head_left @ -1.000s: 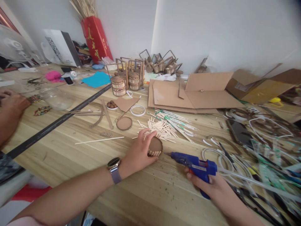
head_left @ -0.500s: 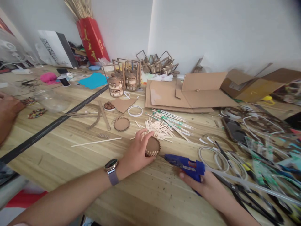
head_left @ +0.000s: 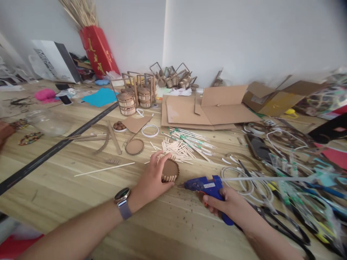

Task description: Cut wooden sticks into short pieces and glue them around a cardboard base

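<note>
My left hand point(head_left: 153, 180) curls around the near-left rim of a small round cardboard base point(head_left: 170, 169), which has short wooden pegs standing along its edge. In my right hand point(head_left: 227, 202) is a blue hot glue gun point(head_left: 204, 184), a long clear glue stick point(head_left: 265, 178) poking out of its back. The gun's nozzle points left, just right of the base. Behind the base lies a heap of short cut sticks point(head_left: 179, 150). To its left sits a similar cardboard disc with a braided rim point(head_left: 134, 147), without pegs.
Small lidded baskets point(head_left: 127, 103) stand at the back, near flattened cardboard point(head_left: 187, 110). Scissors point(head_left: 287, 224), white rings point(head_left: 238, 180) and a phone point(head_left: 258, 146) crowd the right side. Another person's hand point(head_left: 5, 131) is at the left edge, near a clear jar point(head_left: 47, 122).
The glue gun has turned in my right hand, its grip now swung lower and its glue stick nearly level. My left hand stays on the base; the whole view has shifted slightly.
</note>
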{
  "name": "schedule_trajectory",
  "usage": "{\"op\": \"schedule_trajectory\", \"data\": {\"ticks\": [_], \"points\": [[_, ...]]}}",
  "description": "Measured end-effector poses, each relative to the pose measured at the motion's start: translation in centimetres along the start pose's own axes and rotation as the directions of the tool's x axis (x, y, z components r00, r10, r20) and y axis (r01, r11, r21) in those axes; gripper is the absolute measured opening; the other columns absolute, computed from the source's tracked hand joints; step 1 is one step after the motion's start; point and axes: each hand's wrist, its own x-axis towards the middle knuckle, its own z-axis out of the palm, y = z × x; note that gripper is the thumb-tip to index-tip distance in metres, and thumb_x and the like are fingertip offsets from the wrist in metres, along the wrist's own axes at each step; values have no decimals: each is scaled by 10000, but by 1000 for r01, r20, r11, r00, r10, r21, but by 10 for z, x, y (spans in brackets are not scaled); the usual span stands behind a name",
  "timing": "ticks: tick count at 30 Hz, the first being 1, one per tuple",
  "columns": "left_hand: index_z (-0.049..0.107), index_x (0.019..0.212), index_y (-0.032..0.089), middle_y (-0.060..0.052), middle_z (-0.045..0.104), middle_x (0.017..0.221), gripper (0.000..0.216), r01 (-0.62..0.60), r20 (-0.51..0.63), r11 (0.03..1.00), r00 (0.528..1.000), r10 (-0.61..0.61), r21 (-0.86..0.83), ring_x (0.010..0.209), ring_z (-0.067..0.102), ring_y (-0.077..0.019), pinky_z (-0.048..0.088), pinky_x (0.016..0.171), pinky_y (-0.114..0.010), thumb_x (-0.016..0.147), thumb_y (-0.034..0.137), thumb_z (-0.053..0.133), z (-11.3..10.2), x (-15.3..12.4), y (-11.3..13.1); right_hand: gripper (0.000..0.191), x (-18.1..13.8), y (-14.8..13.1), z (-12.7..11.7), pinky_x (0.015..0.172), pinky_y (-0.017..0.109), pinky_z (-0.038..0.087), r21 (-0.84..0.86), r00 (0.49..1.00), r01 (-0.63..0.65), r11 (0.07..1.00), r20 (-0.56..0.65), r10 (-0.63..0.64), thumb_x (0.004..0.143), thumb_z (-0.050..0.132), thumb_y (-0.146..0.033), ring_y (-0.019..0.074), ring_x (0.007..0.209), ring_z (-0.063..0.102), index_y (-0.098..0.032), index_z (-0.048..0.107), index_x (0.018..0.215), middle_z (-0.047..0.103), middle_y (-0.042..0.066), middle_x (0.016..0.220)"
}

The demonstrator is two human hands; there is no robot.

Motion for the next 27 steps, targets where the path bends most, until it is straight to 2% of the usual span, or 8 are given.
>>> {"op": "schedule_trajectory", "data": {"ticks": [5, 9, 15, 20, 27], "points": [[282, 1406, 270, -161, 322, 1426, 873, -15, -20, 1000, 1000, 15, -3, 1384, 326, -342, 337, 1121, -569, 686, 105, 748, 0, 0, -1, 489, -3, -9, 3, 536, 240, 474, 54, 999, -37, 998, -5, 37, 656, 691, -660, 122, 526, 597, -182, 593, 694, 647, -6, 577], [309, 1399, 254, -163, 328, 1428, 848, -21, -33, 1000, 999, 21, -11, 1380, 334, -337, 330, 1125, -562, 688, 109, 749, 1, 0, -2, 502, -9, -16, 4, 488, 223, 437, 14, 998, -62, 998, -14, 62, 688, 636, -668, 107, 480, 565, -171, 585, 644, 624, 3, 536], [282, 1412, 284, -147, 331, 1426, 868, -35, -45, 999, 998, 35, 10, 1382, 326, -339, 324, 1121, -583, 694, 102, 734, 3, -2, -4, 484, -14, -17, 3, 434, 198, 388, -191, 999, -23, 981, 18, 27, 792, 546, -615, 98, 446, 526, -160, 594, 632, 590, 4, 525], [279, 1416, 307, -138, 336, 1424, 866, -27, -58, 1000, 998, 28, 14, 1377, 335, -350, 335, 1107, -604, 698, 104, 719, 4, -3, -5, 459, -19, -17, 3, 416, 188, 381, -287, 1000, -25, 957, 12, 29, 845, 511, -533, 100, 438, 523, -149, 652, 639, 595, 10, 532], [271, 1432, 296, -147, 330, 1433, 852, -31, -51, 998, 998, 34, 46, 1377, 339, -350, 337, 1105, -600, 722, 118, 706, 5, -4, -9, 443, -23, -26, 4, 404, 187, 309, -525, 999, -27, 850, -37, 9, 854, 532, -483, 105, 429, 520, -151, 692, 608, 627, 27, 508]]}}
